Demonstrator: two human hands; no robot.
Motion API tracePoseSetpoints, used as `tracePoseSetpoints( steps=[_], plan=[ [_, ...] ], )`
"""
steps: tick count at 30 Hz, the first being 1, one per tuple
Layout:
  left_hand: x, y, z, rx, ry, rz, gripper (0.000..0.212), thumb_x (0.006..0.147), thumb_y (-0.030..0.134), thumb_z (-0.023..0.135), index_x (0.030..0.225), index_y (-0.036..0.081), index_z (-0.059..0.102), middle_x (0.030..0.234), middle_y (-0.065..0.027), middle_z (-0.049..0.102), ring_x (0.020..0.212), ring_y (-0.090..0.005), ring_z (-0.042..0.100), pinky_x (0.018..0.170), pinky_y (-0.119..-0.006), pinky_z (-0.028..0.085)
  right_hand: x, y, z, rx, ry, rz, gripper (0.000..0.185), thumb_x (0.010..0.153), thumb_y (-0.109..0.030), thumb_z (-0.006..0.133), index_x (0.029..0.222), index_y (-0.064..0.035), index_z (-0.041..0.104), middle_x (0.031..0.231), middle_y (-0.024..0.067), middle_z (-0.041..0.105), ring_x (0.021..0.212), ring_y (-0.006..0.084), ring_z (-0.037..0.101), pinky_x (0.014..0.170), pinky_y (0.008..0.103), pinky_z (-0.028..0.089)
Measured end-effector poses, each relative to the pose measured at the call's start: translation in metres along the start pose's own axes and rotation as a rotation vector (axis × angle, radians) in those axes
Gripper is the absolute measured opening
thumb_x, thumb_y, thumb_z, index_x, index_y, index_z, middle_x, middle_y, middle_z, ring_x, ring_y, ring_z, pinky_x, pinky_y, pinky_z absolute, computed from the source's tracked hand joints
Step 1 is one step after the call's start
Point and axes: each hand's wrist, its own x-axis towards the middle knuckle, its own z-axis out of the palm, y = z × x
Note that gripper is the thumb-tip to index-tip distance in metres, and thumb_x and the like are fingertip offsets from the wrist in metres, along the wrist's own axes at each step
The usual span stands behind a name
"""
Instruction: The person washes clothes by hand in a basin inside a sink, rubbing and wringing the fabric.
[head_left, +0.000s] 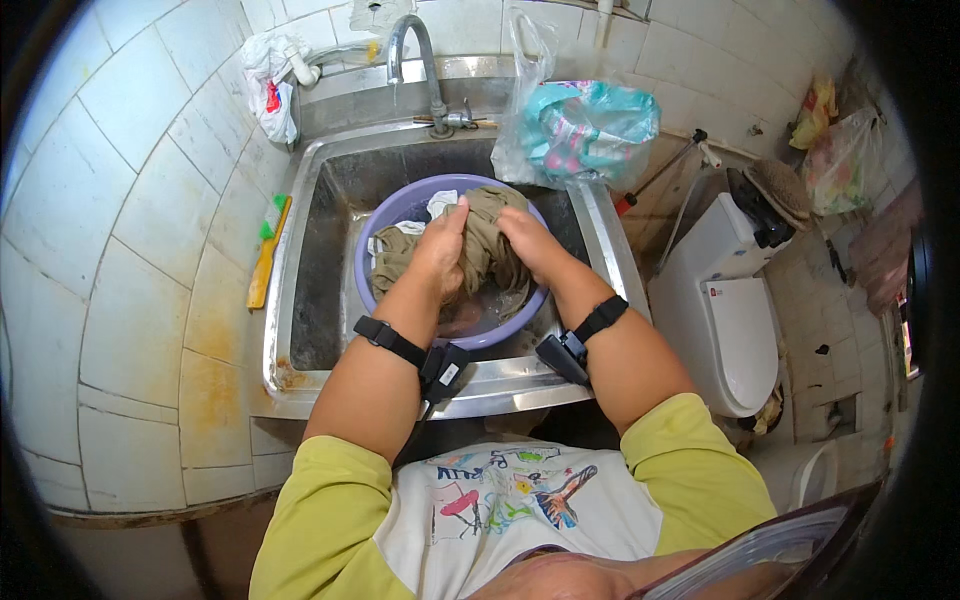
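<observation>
A purple plastic basin (366, 281) stands inside the stainless steel sink (319, 300). Wet olive-brown cloth (484, 251), which looks like a garment, is bunched up in it, with some water below. My left hand (444, 247) grips the cloth near the basin's middle, thumb pointing up. On the cloth's right side, my right hand (529, 240) holds another part of it, its fingers largely hidden in the folds. A bit of white fabric (442, 202) shows behind my left hand. Above the basin's back rim rises the curved metal faucet (431, 67).
A yellow-handled brush (268, 255) with green bristles lies along the sink's left edge. Teal plastic packaging (589, 127) sits at the back right corner. To the right is a white toilet (724, 322) with dark items on its tank. A white plastic bag (271, 90) hangs at the back left.
</observation>
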Motion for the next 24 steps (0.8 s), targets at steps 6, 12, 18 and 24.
tracePoseSetpoints(
  steps=[6,12,18,24],
  plan=[
    [-0.004,-0.002,0.007,-0.101,0.121,-0.001,0.041,0.097,0.037,0.041,0.118,0.002,0.051,0.106,-0.0118,0.059,0.092,-0.0255,0.060,0.081,-0.039,0.050,-0.026,-0.035,0.034,-0.381,0.022,-0.440,0.026,0.084,-0.021,0.059,0.091,0.0027,0.051,0.079,0.0169,0.055,0.072,0.0229,0.051,0.070,0.0349,0.044],
    [-0.004,-0.025,0.020,-0.052,0.079,-0.033,0.042,0.097,0.038,0.038,0.119,0.004,0.049,0.104,-0.0118,0.061,0.089,-0.0240,0.061,0.078,-0.039,0.051,-0.006,-0.025,0.025,-0.580,0.407,-0.314,0.036,0.091,-0.033,0.052,0.086,0.0024,0.057,0.077,0.0272,0.056,0.075,0.0444,0.055,0.066,0.0440,0.043],
    [-0.008,-0.022,0.024,0.054,0.088,-0.050,0.051,0.095,0.044,0.040,0.122,0.002,0.048,0.111,-0.0139,0.059,0.097,-0.0253,0.059,0.084,-0.040,0.048,0.003,-0.002,0.010,-0.391,0.292,-0.252,0.035,0.092,-0.031,0.049,0.090,0.0029,0.057,0.082,0.0244,0.059,0.076,0.0392,0.056,0.068,0.0402,0.044],
    [-0.022,-0.008,0.027,0.005,0.220,-0.075,0.054,0.096,0.047,0.036,0.123,0.001,0.047,0.117,-0.0165,0.055,0.105,-0.0248,0.055,0.086,-0.041,0.046,-0.037,-0.053,0.041,-0.346,0.040,-0.522,0.024,0.088,-0.024,0.059,0.086,0.0001,0.059,0.080,0.0211,0.060,0.072,0.0220,0.056,0.068,0.0348,0.044]
  ],
)
